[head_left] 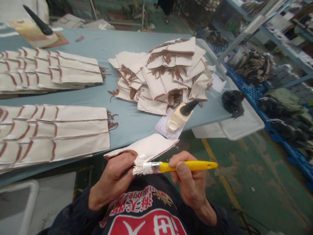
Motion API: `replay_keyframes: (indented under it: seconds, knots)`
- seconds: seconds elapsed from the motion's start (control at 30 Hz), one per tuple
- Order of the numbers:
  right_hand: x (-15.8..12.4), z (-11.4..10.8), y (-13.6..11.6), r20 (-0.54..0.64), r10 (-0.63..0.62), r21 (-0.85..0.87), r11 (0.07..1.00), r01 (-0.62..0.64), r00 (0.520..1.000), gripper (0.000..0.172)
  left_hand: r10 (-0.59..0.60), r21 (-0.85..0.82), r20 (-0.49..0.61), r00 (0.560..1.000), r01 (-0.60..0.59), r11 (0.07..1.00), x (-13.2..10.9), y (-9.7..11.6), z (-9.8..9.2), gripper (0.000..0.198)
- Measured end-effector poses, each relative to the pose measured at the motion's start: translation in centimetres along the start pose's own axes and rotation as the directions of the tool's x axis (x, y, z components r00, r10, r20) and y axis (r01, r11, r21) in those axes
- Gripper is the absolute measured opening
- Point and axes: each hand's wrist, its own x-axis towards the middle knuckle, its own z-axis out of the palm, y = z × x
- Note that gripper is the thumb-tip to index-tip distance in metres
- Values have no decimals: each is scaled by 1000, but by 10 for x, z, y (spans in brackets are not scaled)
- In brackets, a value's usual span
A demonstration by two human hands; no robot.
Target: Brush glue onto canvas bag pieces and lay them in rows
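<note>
At the far left, pale, brown-edged pieces overlap in an upper row (80, 71) and a lower row (83, 120) on the blue-grey table (127, 125); the lower row lies near the table's front edge, so a sleeve brushing it could drag its pieces out of line. To the right, the left hand (117, 173) is bent inward at the wrist, knuckles up, pinching the near end of a single pale piece (153, 147), which slants up and away just at the table's front edge. That grip looks to be at one end only, so a hard push might twist the piece or let it slip. The white, clumped bristles (139, 165) lie right beside these fingers; whatever coats them could smear onto skin or stray over the brown edge, though whether they touch the piece is unclear. Behind, loose pieces form a heap (158, 75) that might slide if nudged, with a yellowish block (177, 119) in front bearing a dark horn-shaped part (190, 107). Rightmost of the two, the right hand (192, 182) grips the yellow-handled brush (164, 167) between thumb and curled fingers, forearm angled inward, the handle nearly level.
</note>
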Motion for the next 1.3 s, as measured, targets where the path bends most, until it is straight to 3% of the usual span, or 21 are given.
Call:
replay_keyframes:
  seconds: [0.27, 0.53, 0.73, 0.9, 1.03, 1.2, 1.3]
  knots:
    - [22, -8, 2, -104, 61, 60, 997, -55, 993, 36, -52, 57, 44, 998, 50, 997, 5, 7, 14, 27]
    - [18, -31, 3, -39, 266, 74, 962, -263, 963, 45, -101, 46, 49, 994, 99, 994, 2, 9, 25, 26]
    - [17, -28, 0, -74, 276, 145, 954, -263, 958, 46, -135, -37, 107, 985, 140, 990, 9, 14, 36, 24]
    - [30, -33, -4, -274, 141, 174, 980, -95, 951, 44, -363, -143, 129, 923, 379, 914, 18, 25, 35, 24]
    - [21, -42, -17, -377, -29, 145, 985, 90, 926, 38, -437, -345, 176, 882, 471, 812, 25, 30, 22, 22]
    - [-4, -31, -27, -248, -286, -14, 956, 292, 925, 31, -457, -583, 365, 811, 582, 567, 36, 41, 7, 34]
    - [-6, -20, -23, -156, -442, -136, 895, 424, 883, 25, -431, -622, 431, 793, 607, 495, 37, 46, 4, 40]
